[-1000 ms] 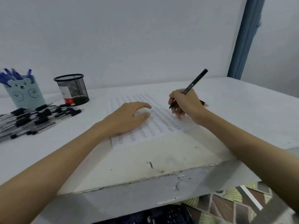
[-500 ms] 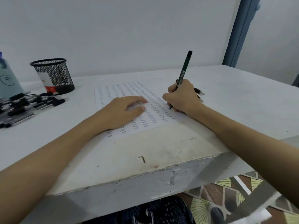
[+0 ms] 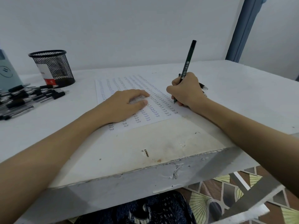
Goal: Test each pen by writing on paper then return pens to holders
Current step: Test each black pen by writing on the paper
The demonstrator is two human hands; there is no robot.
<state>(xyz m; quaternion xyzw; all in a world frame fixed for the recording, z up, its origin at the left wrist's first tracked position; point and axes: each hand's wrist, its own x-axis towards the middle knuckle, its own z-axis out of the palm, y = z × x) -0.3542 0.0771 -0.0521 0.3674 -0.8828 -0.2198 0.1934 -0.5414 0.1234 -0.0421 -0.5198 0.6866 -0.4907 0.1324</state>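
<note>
Pen (image 3: 187, 65) near upright, tip down on paper (image 3: 129, 84).

A worn white table (image 3: 242, 97) carries a written sheet (image 3: 129, 84) at centre, loose pens (image 3: 29, 99) at nine o'clock, a mesh cup (image 3: 53, 68) at ten.

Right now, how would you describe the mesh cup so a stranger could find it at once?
Look at the white table, far left, near the wall. Behind the pile of pens stands the mesh cup. It is round, black wire, see-through, unlike the solid pale blue holder to its left.
</note>
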